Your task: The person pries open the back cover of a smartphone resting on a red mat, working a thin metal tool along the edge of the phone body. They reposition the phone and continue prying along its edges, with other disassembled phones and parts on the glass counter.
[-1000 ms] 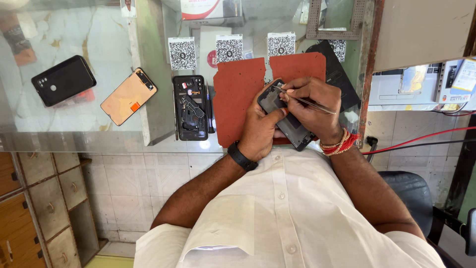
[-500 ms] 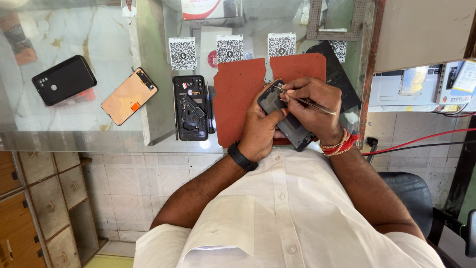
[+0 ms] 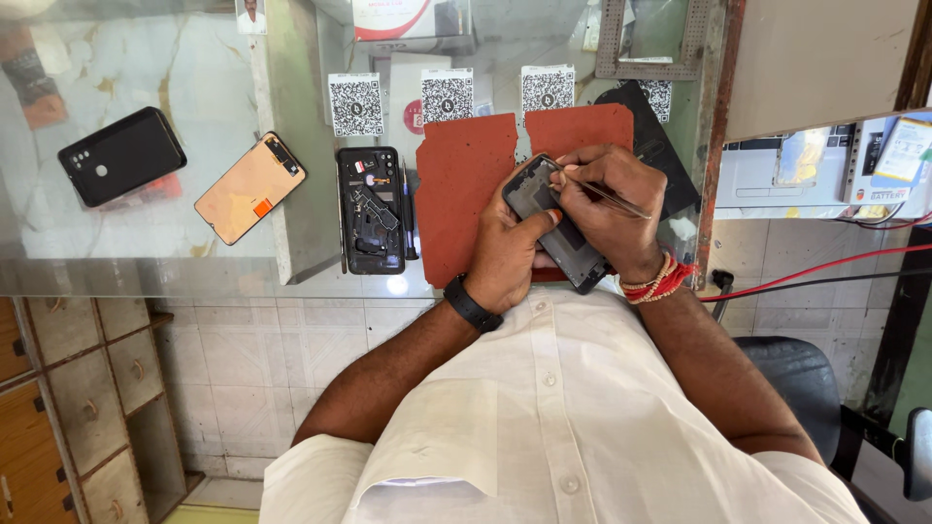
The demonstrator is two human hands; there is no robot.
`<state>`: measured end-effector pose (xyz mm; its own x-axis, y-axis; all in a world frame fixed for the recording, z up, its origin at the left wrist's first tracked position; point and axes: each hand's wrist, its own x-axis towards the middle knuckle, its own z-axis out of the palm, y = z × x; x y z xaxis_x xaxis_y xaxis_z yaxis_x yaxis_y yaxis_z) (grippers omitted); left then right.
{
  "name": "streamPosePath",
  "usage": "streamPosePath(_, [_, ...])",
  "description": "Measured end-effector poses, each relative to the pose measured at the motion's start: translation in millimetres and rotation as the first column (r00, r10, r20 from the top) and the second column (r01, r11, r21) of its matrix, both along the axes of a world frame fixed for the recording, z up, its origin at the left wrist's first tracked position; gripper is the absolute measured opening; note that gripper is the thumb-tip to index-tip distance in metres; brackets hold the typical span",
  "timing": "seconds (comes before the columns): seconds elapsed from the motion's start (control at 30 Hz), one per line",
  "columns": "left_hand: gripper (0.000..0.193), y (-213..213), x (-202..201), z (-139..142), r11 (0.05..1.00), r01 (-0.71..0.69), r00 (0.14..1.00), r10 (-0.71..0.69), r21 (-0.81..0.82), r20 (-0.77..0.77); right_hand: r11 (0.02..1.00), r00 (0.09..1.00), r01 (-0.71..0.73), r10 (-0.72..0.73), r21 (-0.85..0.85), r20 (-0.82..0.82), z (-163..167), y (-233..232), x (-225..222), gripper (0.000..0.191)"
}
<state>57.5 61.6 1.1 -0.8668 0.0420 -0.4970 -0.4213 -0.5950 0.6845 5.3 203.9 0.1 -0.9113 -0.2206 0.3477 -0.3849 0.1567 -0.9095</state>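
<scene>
My left hand (image 3: 507, 247) grips a dark phone frame (image 3: 568, 243) from the left side, tilted over the red work mat (image 3: 466, 184). My right hand (image 3: 607, 204) holds thin metal tweezers (image 3: 607, 197) with the tip at the upper part of the frame. A black band sits on my left wrist and red threads on my right wrist. An opened black phone (image 3: 370, 209) with its insides showing lies on the glass counter left of the mat.
On the glass counter (image 3: 146, 252) lie an orange-backed display panel (image 3: 249, 187) and a black phone (image 3: 121, 155), face down. Square code cards (image 3: 448, 95) stand at the back. Wooden drawers (image 3: 68, 408) are lower left; a red cable (image 3: 815, 270) and a black chair (image 3: 796, 374) are at right.
</scene>
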Motion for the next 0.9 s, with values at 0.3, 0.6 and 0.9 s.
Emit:
streamPosePath(0.3, [0.066,0.6,2.5,-0.8,1.0,0.009,1.0,-0.01,-0.023,-0.02,0.996,0.998,-0.068,0.067,-0.054,-0.009,1.1,3.1,1.7,0.014])
streamPosePath(0.6, [0.065,1.3,2.6,-4.7,1.0,-0.002,1.0,0.002,0.008,-0.015,0.993,0.995,-0.103,0.103,-0.052,0.003,-1.0,4.2,1.0,0.012])
streamPosePath(0.9, [0.066,0.4,1.2,-5.9,1.0,0.005,1.0,-0.005,-0.009,0.006,0.993,0.994,-0.106,0.106,-0.056,-0.006,0.3,3.9,-1.2,0.012])
